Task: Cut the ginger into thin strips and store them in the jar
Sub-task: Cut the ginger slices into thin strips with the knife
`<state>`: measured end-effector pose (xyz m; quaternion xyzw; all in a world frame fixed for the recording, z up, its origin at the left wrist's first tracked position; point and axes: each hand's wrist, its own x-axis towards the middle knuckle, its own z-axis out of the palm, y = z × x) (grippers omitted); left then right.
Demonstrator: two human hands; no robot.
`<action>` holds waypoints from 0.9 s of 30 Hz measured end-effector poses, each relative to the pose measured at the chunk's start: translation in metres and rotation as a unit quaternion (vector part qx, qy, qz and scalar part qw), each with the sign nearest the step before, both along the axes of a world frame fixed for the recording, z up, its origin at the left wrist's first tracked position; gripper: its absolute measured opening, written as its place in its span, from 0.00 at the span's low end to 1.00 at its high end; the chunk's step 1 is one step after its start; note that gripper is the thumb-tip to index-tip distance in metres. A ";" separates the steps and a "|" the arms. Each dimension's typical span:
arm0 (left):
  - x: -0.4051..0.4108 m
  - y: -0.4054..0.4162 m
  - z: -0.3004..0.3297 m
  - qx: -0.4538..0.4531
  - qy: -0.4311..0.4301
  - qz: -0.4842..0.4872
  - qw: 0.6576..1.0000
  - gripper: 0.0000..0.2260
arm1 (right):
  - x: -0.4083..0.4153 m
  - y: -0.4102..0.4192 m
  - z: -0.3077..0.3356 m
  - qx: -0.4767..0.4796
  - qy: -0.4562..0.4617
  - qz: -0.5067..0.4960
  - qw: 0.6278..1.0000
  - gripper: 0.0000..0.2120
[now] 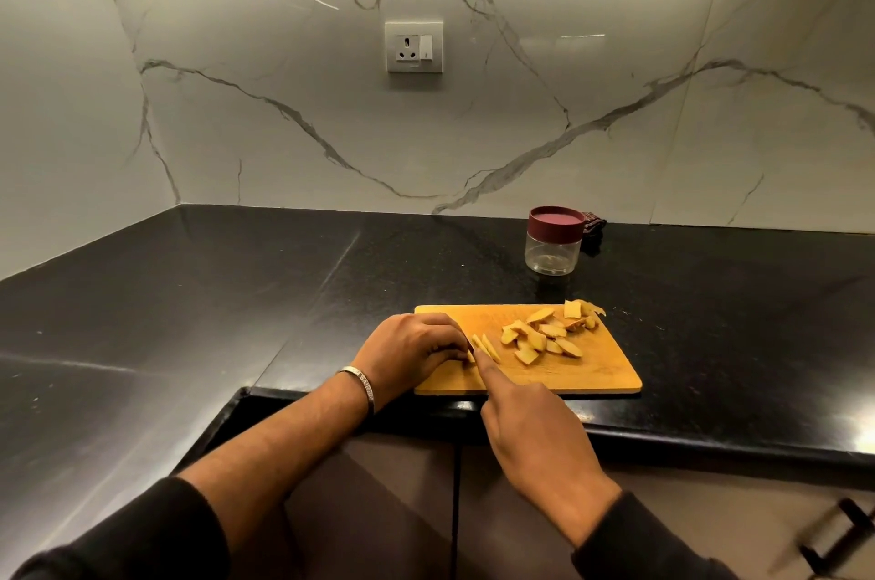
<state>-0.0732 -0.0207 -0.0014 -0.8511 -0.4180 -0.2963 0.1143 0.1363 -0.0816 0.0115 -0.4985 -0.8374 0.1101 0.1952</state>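
1. Two hands meet at the near-left part of the cutting board point(611, 366): the left hand point(411, 348) curls its fingers down onto a small ginger piece point(484, 346), pinning it.
2. Its partner, the right hand point(532, 425), is curled as if round a knife handle with the forefinger stretched forward; the blade itself I cannot make out.
3. Slicing is the step in hand, I judge; next comes another thin cut close beside the left fingertips.
4. Cut ginger slices point(544, 335) lie scattered just right of the hands, still broad, not strips.
5. Farther back stands the jar point(553, 241), lid on, well apart.
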 end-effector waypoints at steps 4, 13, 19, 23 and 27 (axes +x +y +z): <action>0.000 0.000 0.001 0.013 0.005 0.005 1.000 0.04 | -0.002 0.002 0.005 0.001 -0.021 0.000 1.000 0.27; 0.000 -0.002 0.000 0.012 -0.002 0.021 1.000 0.08 | 0.006 0.001 0.005 -0.029 -0.041 0.014 0.999 0.27; 0.000 0.000 -0.001 0.011 0.003 0.028 1.000 0.04 | 0.018 -0.016 0.001 -0.029 -0.069 -0.008 0.997 0.29; 0.000 0.000 -0.002 0.016 0.009 0.031 0.999 0.04 | 0.023 -0.024 0.002 0.000 -0.115 -0.036 0.993 0.30; 0.001 0.002 -0.003 0.010 0.011 0.037 0.999 0.06 | 0.022 -0.026 0.000 0.018 -0.149 -0.057 0.987 0.32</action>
